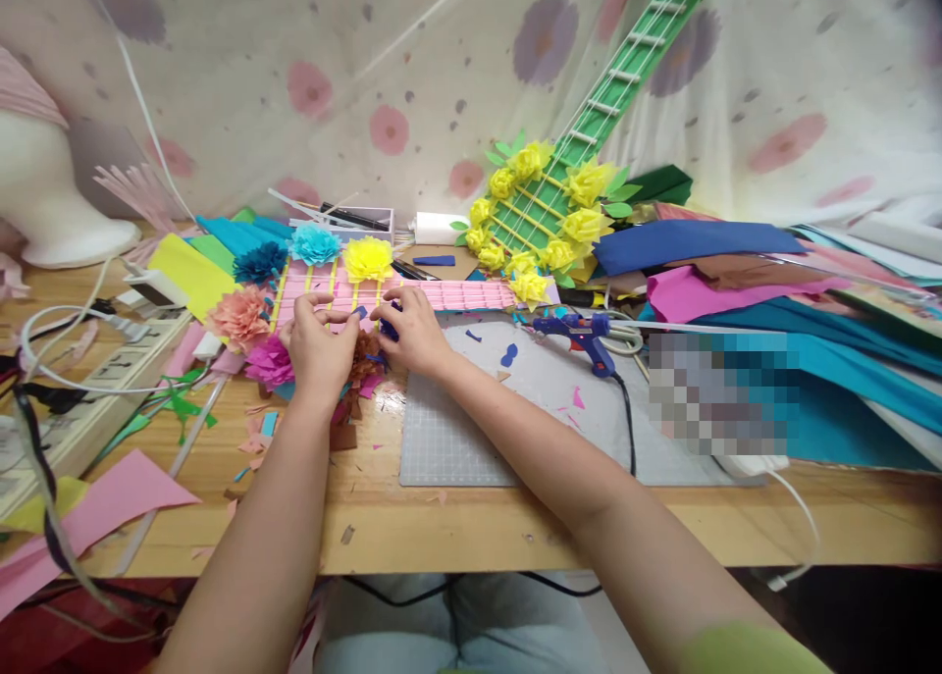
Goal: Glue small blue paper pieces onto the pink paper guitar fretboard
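A pink paper guitar [316,284] lies flat with its neck pointing right, yellow strips across its body and paper flowers round its edge. My left hand [318,345] is over the body, thumb and finger pinching a small blue paper piece [359,313]. Beside it my right hand [416,333] has its fingers curled on a dark blue paper flower [390,327] at the body's lower edge. Close by are a yellow flower [369,259], a light blue flower [315,245], a coral flower [242,318] and a magenta flower [271,360]. My hands partly cover a brown flower [366,355].
A blue glue gun [581,336] rests on the grey cutting mat [471,448] among paper scraps. Behind stands a green paper guitar [589,154] with yellow flowers. Coloured paper [699,247] is piled right; a power strip [110,380] with cables lies left.
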Available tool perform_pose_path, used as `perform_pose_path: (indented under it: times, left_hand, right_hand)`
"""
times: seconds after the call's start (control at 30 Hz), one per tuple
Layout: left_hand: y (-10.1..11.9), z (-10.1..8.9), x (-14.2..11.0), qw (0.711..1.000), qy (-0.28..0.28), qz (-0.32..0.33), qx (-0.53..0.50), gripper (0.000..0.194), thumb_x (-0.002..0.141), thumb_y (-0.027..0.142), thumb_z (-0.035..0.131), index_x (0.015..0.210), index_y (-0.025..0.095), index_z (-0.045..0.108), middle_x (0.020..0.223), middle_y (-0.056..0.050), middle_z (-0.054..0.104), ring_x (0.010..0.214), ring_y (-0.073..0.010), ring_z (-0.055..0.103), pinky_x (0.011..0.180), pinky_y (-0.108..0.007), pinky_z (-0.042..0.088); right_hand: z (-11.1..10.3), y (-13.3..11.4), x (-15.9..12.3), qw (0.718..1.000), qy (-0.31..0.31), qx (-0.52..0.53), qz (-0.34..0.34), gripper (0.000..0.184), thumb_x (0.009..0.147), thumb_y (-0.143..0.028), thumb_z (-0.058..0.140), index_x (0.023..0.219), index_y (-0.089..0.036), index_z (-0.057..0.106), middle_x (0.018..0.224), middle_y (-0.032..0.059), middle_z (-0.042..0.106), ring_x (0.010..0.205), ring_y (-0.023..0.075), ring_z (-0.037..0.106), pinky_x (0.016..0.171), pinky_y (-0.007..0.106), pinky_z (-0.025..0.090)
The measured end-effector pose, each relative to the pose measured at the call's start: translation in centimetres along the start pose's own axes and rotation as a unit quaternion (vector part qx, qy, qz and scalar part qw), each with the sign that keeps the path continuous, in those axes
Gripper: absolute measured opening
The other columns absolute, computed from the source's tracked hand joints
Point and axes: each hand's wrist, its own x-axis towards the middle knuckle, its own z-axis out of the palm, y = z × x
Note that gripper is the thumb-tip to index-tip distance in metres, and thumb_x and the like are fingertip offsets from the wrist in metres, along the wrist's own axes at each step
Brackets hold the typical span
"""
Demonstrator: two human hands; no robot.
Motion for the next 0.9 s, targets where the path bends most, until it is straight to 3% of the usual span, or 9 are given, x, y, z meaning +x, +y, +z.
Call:
perform_pose_path:
  times: [0.23,0.4,0.57,0.9]
  left_hand:
    - [0.5,-0.2,0.2,0.998,-0.054,-0.012,0.039,0.027,0.071,0.028,0.059,0.092,0.024,0.043,0.084,0.001,0.071,0.077,-0.0173,0.065,0.099,-0.042,0.03]
    - [1.0,-0.3,1.3,0.988,-0.127,-0.022,0.086,0.022,0.068,0.027,0.058,0.084,0.024,0.044,0.078,0.0,0.07,0.086,-0.0215,0.065,0.097,-0.043,0.03]
    - [1.5,-0.3,2.5,0.974,-0.171,0.008,0.145,0.023,0.065,0.026,0.057,0.083,0.024,0.043,0.077,-0.001,0.07,0.099,-0.0255,0.061,0.096,-0.045,0.03]
    - [2.5,0.6,4.4,0.952,-0.21,0.036,0.218,0.03,0.06,0.019,0.059,0.086,0.023,0.044,0.081,-0.004,0.069,0.098,-0.0282,0.061,0.094,-0.045,0.032]
  right_hand:
    - [0.0,0.6,-0.3,0.997,0.044,0.035,0.047,0.013,0.079,-0.017,0.051,0.085,-0.019,0.061,0.106,0.0096,0.053,0.104,0.0216,0.044,0.095,0.036,0.035]
    - [0.2,1.3,-0.6,0.994,0.059,0.059,0.064,0.01,0.078,-0.019,0.052,0.083,-0.02,0.062,0.103,0.0083,0.054,0.105,0.0204,0.045,0.096,0.035,0.035]
    - [0.6,1.5,-0.7,0.992,0.072,0.076,0.068,0.01,0.078,-0.02,0.053,0.083,-0.019,0.062,0.101,0.0082,0.054,0.105,0.0199,0.045,0.095,0.034,0.035]
    - [0.5,1.4,-0.9,0.991,0.069,0.084,0.074,0.01,0.079,-0.02,0.053,0.084,-0.018,0.062,0.101,0.0084,0.054,0.104,0.0192,0.045,0.096,0.033,0.035]
